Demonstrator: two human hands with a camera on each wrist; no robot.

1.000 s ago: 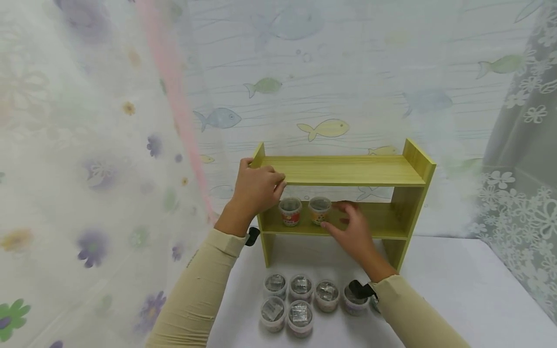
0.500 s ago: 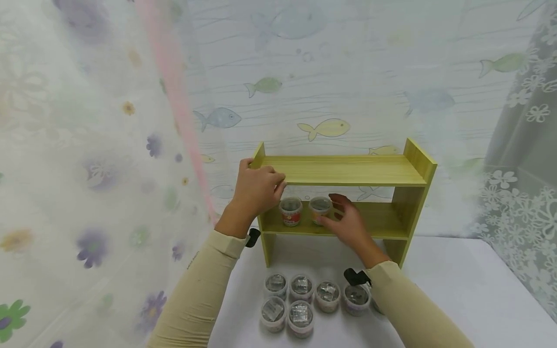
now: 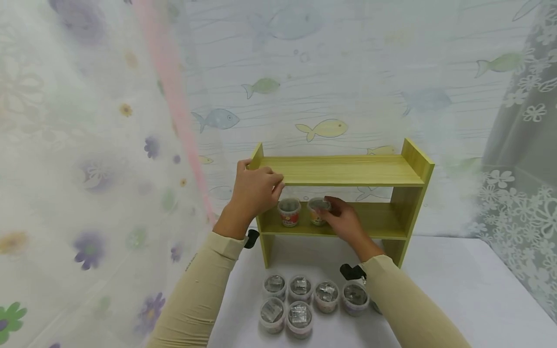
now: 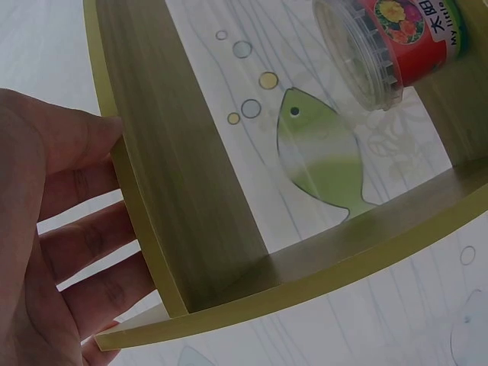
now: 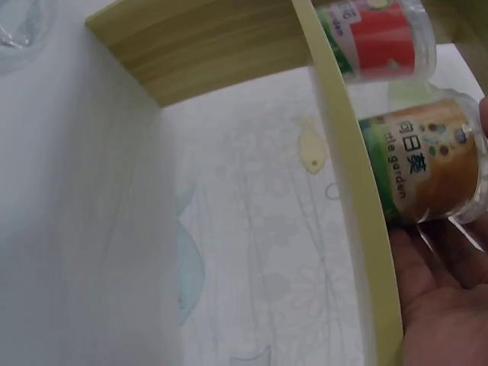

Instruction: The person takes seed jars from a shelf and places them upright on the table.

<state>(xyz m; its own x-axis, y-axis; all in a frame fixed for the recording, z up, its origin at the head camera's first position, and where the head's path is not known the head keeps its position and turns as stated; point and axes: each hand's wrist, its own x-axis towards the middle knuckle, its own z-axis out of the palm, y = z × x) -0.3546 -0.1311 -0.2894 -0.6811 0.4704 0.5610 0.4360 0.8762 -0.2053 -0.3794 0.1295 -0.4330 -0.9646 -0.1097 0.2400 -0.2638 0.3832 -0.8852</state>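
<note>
A light-wood two-tier shelf (image 3: 344, 170) stands on a white table. My left hand (image 3: 256, 187) grips its left side panel (image 4: 194, 175) near the top, thumb on the edge and fingers round the outer face. On the lower board sits a clear plastic cup with a red label (image 3: 289, 218). To its right is a similar cup with an orange label (image 5: 435, 164), upright on the same board. My right hand (image 3: 345, 223) holds this second cup near its rim, thumb in front and fingers at the far right side. The hand hides part of it.
Several more lidded cups (image 3: 299, 316) stand in rows on the white table (image 3: 461, 280) before the shelf, one partly behind my right sleeve. A fish-patterned curtain (image 3: 348, 72) hangs behind, and a flowered one (image 3: 87, 169) at the left.
My right hand has moved left onto the orange-label cup, its thumb shifting from low beside the cup up to the rim. The left hand keeps its hold on the shelf.
</note>
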